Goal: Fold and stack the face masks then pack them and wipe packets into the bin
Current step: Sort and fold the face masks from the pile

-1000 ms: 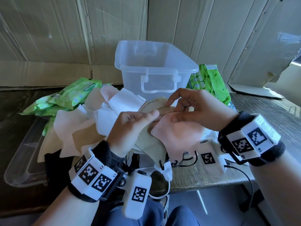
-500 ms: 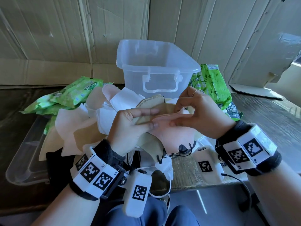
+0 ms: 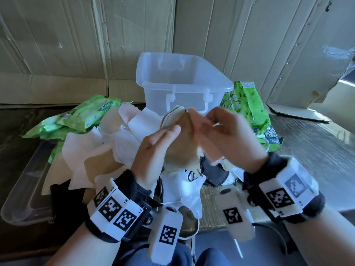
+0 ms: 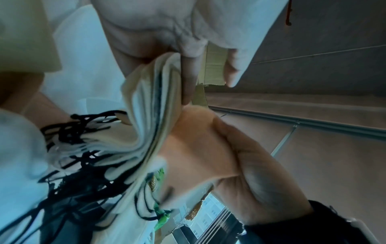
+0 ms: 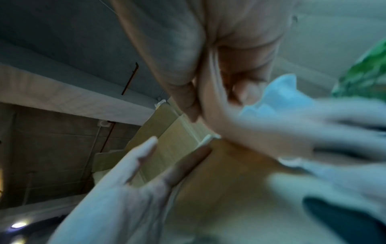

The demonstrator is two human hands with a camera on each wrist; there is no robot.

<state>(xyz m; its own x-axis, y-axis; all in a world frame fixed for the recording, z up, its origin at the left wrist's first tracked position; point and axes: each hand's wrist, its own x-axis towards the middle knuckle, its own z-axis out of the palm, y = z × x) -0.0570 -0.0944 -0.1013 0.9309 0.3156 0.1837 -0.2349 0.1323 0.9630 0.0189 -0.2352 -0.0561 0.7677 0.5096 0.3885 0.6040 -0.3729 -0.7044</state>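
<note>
A dark wooden desk [image 3: 315, 148] fills mid-frame. On it lie a clear bin [image 3: 182, 89] at centre, green wipe packets [image 3: 90, 114] left and right, heaped face masks [image 3: 92, 150], and a clear lid [image 3: 25, 194] lower left.

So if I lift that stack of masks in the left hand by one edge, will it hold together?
Probably not. The stack of masks fans apart past the left hand, so it looks floppy. Its black ear loops dangle tangled and may snag.

Clear bin [image 3: 182, 77], bright green wipe packets [image 3: 92, 114], white, beige and pale pink masks [image 3: 84, 150] with black ear loops [image 4: 69, 132], black-and-white checked wrist tags [image 3: 115, 212], brown cardboard backdrop [image 3: 76, 45]
</note>
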